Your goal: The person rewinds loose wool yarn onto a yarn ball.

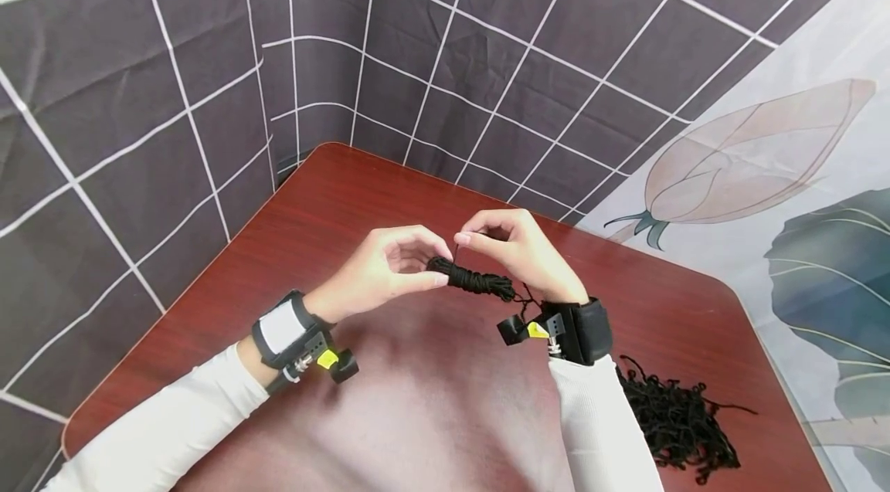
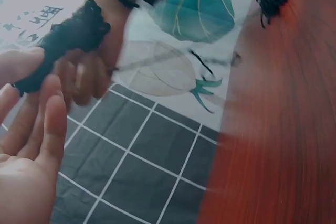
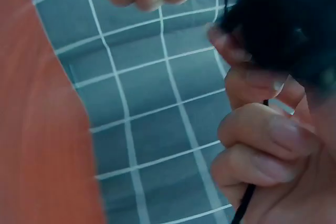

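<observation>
A small bundle of black cord [image 1: 480,279], wound tightly round its middle, lies between the two hands above the table. The left hand [image 1: 389,264] pinches its left end between thumb and fingers. Close by, the right hand [image 1: 521,252] holds a thin strand of the cord between thumb and forefinger, at the bundle's left end. Loose strands hang from the bundle's right end under the right wrist. In the right wrist view, a strand [image 3: 244,203] runs through the right hand's curled fingers, while the dark bundle [image 3: 278,24] is blurred. The left wrist view also shows the bundle [image 2: 68,35] blurred.
On the reddish-brown table [image 1: 292,245], a tangled pile of black cord [image 1: 677,415] lies at the right, beside the right forearm. Dark cloth with white grid lines [image 1: 417,36] hangs behind the table. A leaf-patterned cloth [image 1: 723,245] borders its right side.
</observation>
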{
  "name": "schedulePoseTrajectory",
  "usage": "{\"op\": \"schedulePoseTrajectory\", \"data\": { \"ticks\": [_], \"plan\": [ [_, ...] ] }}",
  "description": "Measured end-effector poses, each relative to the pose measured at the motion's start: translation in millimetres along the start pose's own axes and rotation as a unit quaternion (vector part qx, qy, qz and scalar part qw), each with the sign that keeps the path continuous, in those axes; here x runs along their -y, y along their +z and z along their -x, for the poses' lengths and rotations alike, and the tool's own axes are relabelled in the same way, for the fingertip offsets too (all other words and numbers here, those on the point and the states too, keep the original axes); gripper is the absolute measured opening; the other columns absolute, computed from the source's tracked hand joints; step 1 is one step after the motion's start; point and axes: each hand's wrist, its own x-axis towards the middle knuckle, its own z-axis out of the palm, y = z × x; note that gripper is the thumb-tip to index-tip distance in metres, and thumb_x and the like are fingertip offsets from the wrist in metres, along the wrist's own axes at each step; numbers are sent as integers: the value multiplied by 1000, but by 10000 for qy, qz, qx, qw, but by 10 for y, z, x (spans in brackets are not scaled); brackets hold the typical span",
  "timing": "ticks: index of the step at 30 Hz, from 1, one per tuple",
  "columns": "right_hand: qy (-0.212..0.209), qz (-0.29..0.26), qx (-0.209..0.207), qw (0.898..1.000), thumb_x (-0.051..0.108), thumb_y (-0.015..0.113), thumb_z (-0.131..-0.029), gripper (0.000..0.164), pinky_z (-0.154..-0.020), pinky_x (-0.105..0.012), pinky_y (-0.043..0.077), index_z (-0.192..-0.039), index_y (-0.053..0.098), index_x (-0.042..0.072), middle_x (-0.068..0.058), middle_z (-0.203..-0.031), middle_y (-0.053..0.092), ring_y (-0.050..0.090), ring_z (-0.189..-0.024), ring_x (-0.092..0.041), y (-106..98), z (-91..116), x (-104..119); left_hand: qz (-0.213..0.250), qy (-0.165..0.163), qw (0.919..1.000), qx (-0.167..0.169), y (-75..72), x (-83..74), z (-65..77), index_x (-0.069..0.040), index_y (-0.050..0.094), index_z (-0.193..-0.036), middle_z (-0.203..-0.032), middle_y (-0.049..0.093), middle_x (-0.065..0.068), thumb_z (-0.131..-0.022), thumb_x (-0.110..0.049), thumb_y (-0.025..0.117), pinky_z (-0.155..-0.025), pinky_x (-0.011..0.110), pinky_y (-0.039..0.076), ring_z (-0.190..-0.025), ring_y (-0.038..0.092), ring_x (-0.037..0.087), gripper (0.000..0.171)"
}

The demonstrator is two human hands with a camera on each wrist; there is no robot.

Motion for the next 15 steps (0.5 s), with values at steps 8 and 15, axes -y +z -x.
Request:
{"op": "schedulePoseTrajectory", "data": {
  "ticks": [8, 15],
  "plan": [
    [-243, -1228, 313, 9916, -7, 54, -86, 12, -62, -25, 46, -91, 64, -6, 1, -76, 60, 51, -69, -18, 245, 52, -90, 602, 143, 9968, -505, 15, -4, -47, 7, 62, -98, -91, 62, 12, -76, 1, 72, -75, 27, 58, -79, 62, 27, 25],
    [319, -963, 345, 9942, 7, 53, -93, 17, -80, -37, 52, -96, 67, -1, -1, -87, 68, 58, -88, -20, 405, 166, -39, 115, 364, 9920, -1206, -1, -22, -94, 5, 62, -95, -88, 63, 15, -77, 4, 69, -71, 33, 59, -74, 63, 24, 20]
  ]
}}
